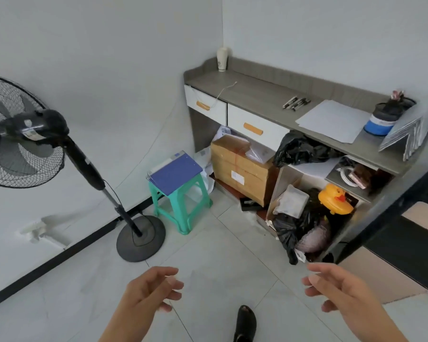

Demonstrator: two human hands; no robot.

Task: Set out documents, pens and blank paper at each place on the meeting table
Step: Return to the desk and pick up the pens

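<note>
Several dark pens [296, 103] lie together on the grey desk top [252, 92]. To their right rests a stack of blank white paper [333, 120]. A pile of grey document folders [409, 134] leans at the desk's right end. Blue clipboards with papers [176, 172] lie on a green plastic stool [183, 206]. My left hand [148, 292] and my right hand [338, 290] hover low over the floor, well short of the desk, both empty with fingers loosely spread.
A standing fan [28, 132] with a round base [141, 238] is at the left. Under the desk sit a cardboard box [240, 169], black bags [304, 149] and a yellow duck toy [335, 198]. A dark table edge [390, 213] crosses at right. My shoe [245, 322] shows below.
</note>
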